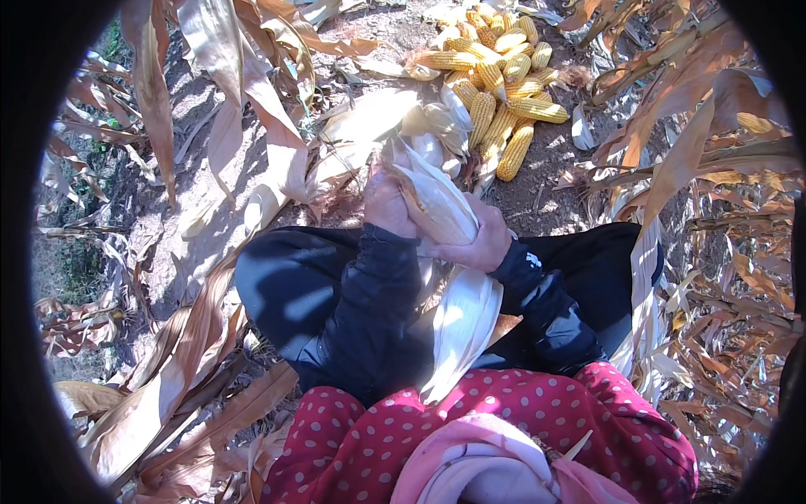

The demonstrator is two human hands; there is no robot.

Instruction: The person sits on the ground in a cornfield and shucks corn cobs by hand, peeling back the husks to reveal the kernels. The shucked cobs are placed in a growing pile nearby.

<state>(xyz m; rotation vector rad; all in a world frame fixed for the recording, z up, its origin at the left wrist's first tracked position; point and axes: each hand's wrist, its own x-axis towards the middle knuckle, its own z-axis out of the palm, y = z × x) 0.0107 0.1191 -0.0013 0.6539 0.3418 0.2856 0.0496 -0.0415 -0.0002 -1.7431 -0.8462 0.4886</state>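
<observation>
An ear of corn still wrapped in pale husk [437,205] is tilted between my hands, above my crossed legs. My right hand [480,236] grips its lower end. On its other side my left hand [391,205] is closed in a fist at the husk's edge, near the reddish-brown silk. No kernels show on this ear. Below my right hand, loose husk leaves [463,318] hang down across my lap. Just beyond my hands lie stripped husks [434,129] on the soil.
A pile of husked yellow corn ears [504,82] lies on the ground ahead, slightly right. Dry corn stalks and leaves crowd both sides; one long leaf [677,151] arches in from the right. Another dry leaf [267,120] droops at the left, above bare soil [157,264].
</observation>
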